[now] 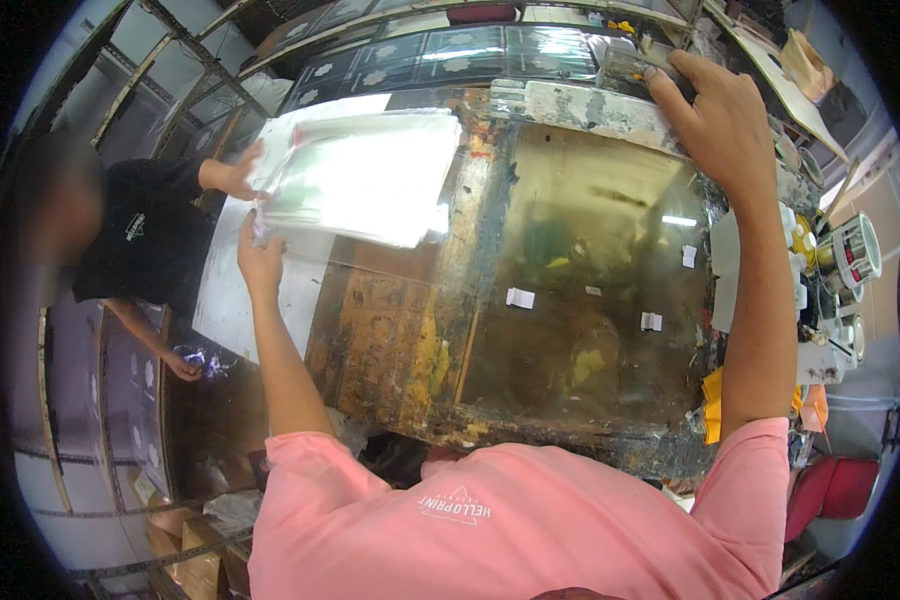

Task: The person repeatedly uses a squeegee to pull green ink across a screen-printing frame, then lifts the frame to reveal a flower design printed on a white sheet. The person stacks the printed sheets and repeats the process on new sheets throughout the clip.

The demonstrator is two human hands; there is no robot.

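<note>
My left hand (pixel 261 262) is at the near left corner of a stack of glossy clear plastic sheets (pixel 370 175), its fingers closed on the sheet edge. Bright glare washes out much of that stack. At the far right, my right hand (pixel 722 125) curls over the far corner of a paint-stained screen printing frame (pixel 595 108); its fingertips are partly hidden. Inside the frame stretches a yellowish see-through mesh (pixel 600 220). Small white paper tabs (pixel 520 298) lie on it.
A co-worker's hand (pixel 233 172) touches the stack's left side, above a white board (pixel 260 290). Ink cans and white containers (pixel 855 250) crowd the right side. Dark printed sheets (pixel 450 55) lie beyond the table. Metal racks (pixel 120 100) stand at left, a red chair (pixel 835 495) at lower right.
</note>
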